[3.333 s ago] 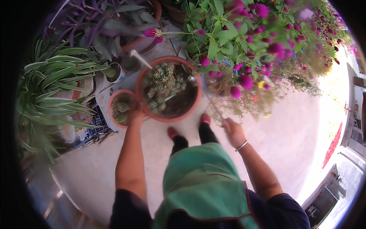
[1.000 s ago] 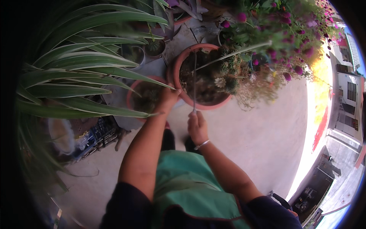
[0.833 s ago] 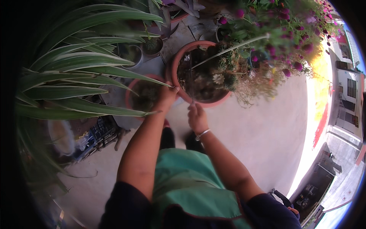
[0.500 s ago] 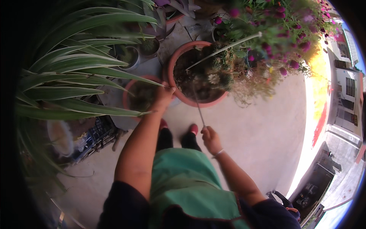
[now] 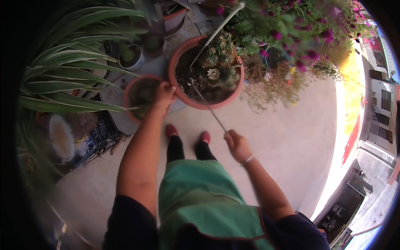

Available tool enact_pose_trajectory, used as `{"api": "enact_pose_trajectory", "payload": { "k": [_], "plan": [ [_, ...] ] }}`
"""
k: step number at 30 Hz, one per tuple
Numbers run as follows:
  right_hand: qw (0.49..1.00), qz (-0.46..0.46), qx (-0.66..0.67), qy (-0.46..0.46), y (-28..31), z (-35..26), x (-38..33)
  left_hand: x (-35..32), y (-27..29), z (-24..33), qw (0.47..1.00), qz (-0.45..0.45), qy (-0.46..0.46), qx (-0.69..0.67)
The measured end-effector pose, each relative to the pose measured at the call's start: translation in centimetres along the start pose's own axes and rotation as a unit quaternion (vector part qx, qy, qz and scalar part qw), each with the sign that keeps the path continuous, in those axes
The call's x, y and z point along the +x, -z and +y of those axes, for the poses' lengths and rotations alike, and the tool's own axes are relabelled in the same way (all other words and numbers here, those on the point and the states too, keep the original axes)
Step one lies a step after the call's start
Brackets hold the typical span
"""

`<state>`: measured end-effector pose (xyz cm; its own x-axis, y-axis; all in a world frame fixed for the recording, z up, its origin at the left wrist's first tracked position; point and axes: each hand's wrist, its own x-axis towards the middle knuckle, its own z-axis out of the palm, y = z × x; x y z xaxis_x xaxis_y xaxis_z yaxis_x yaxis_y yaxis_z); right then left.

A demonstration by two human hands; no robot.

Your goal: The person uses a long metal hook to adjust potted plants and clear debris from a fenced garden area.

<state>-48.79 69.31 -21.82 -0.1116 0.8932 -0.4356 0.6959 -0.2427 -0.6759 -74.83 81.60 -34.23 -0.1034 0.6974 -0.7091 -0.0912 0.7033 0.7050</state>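
Observation:
My right hand is closed around the near end of a thin metal rod-like tool. Its far end rests on the dark soil of a large round terracotta flowerpot; the tip's shape is too small to make out. At the pot's left rim my left hand has its fingers curled against the edge. Spiny cacti grow in the pot's right half, along with a pale flower-like rosette. A long whitish stick leans out of the soil toward the far side.
A smaller terracotta pot sits under my left forearm. Long striped leaves crowd the left, above a dark crate. Magenta flowers fill the far right. A white pot with a cactus stands behind. My red shoes are on the pale floor.
The view has shifted, with the pots now a little further left and higher. The rod's angle has changed to a stronger slant, its tip further left in the soil. My left hand stays by the rim.

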Motion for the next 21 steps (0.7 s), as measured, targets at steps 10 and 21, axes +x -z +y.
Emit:
{"api": "enact_pose_trajectory", "payload": {
  "k": [10, 21],
  "plan": [
    [0.981, 0.023, -0.193, 0.017, 0.7, 3.9, -0.2, -0.1, -0.6, -0.4, 0.999, 0.043, -0.004, 0.018],
    [0.973, 0.071, -0.215, -0.040, 5.7, 7.2, 0.7, 0.0, -1.2, -0.5, 0.996, 0.083, -0.014, 0.003]
  ]
}}
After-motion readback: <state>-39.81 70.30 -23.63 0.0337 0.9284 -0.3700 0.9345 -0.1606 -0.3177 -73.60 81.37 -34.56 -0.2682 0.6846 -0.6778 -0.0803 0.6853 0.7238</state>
